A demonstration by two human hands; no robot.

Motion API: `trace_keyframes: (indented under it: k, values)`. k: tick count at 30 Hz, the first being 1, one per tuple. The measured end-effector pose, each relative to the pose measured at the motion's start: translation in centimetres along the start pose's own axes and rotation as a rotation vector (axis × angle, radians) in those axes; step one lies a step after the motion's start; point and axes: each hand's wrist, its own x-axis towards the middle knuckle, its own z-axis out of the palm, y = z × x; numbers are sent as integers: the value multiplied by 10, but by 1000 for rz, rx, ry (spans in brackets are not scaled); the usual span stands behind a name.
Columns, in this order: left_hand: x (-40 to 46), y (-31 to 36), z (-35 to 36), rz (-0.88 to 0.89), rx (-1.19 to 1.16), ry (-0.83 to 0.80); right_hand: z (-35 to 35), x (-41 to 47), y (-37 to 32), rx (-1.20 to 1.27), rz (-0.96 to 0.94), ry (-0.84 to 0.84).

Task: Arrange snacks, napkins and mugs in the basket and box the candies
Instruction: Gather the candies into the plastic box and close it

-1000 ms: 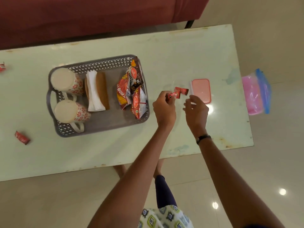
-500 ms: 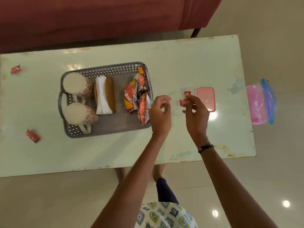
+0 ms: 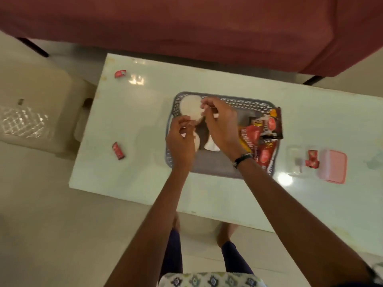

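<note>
Presently, both hands, left (image 3: pixel 180 141) and right (image 3: pixel 219 123), hover empty with loosely curled fingers over the basket (image 3: pixel 217 170); two candies (image 3: pixel 118 150) lie far left, best gathered together toward the open box (image 3: pixel 294 160) at right.

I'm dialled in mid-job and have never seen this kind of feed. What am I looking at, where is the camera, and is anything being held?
No machine here: a head-worn camera looks down at a person's bare arms. The left hand and right hand hover over a grey basket holding mugs, napkins and snack packets. Neither hand clearly holds anything. On the table, two loose candies lie far left; another sits in the clear box beside its pink lid.
</note>
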Motion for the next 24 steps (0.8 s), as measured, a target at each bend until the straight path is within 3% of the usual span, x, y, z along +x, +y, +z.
trace_keyframes:
  k: [6, 10, 13, 16, 18, 20, 24]
  values:
    - [58, -38, -92, 2, 74, 66, 114, 34, -40, -3, -48, -150]
    - [89, -76, -140, 25, 481, 205, 178, 62, -38, -76, -52, -255]
    - [110, -111, -165, -152, 654, 244, 215, 83, -28, -161, -48, -306]
    - [122, -131, -175, -275, 618, 123, 243, 103, -24, -241, -45, -341]
    - [128, -138, -177, -248, 599, 59, 259, 115, -25, -291, -64, -365]
    - [130, -136, -176, -186, 509, 27, 269, 125, -24, -348, -82, -381]
    - [137, -136, -182, -242, 361, 57, 296, 148, -30, -513, -136, -335]
